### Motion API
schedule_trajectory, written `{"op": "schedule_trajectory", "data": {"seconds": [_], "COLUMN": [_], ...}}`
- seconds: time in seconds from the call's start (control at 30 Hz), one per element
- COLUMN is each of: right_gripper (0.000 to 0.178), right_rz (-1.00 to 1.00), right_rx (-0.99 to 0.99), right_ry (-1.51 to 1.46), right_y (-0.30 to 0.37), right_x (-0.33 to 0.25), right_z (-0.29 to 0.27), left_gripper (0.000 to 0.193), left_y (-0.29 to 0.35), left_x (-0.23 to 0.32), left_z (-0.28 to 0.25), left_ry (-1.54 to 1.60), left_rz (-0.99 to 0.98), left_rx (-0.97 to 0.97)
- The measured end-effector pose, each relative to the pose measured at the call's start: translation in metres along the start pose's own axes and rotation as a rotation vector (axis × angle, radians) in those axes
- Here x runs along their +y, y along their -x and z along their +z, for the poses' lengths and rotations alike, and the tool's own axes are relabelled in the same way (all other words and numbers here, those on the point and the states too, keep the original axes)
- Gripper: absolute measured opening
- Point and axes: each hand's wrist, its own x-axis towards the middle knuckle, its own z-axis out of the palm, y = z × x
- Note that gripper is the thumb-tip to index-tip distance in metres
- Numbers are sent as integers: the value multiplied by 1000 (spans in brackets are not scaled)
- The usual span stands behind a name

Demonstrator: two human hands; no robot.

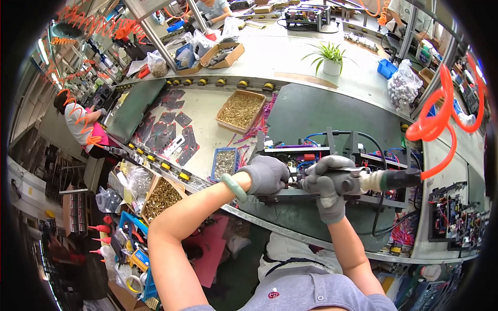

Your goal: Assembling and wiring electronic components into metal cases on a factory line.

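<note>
My right hand [329, 199], in a grey glove, is wrapped round a power screwdriver [371, 181] held nearly level. The tool's black rear end meets an orange coiled air hose [447, 129]. Its tip points left into an open electronic chassis [290, 150] with black end panels, circuit boards and coloured wires. My left hand [268, 174], also gloved, rests with curled fingers at the chassis's left near side; what its fingertips grip is hidden. A second open chassis [386, 158] stands just right of the first, partly behind the tool. Both sit on a dark green board [311, 111].
A box of brass-coloured screws [240, 110] and a blue tray of small silver parts [225, 163] stand left of the board. Black cables [381, 217] loop at its right. More chassis [456, 217] stand far right. A potted plant [331, 66] is behind; co-workers sit farther off.
</note>
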Motion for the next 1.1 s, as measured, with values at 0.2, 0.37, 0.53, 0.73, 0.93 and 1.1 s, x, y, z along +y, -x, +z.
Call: {"op": "schedule_trajectory", "data": {"seconds": [0.2,0.37,0.53,0.73,0.93,1.1], "right_gripper": [47,37,32,35,39,34], "right_rz": [-156,-50,53,3,116,153], "right_rx": [-54,-228,-449,-425,-521,-421], "right_ry": [5,125,470,634,386,479], "right_y": [2,-7,-46,-61,-52,-48], "right_x": [-1,2,-1,14,2,-9], "right_z": [8,1,39,53,41,41], "left_gripper": [20,21,28,37,34,21], "left_y": [0,-3,-5,-3,7,41], "left_x": [0,0,-29,-40,-33,-29], "left_z": [-3,-7,15,27,23,16], "left_ry": [31,28,-85,333,2,1208], "left_rz": [-1,24,192,112,33,-175], "left_rx": [-32,-63,232,156,209,949]}}
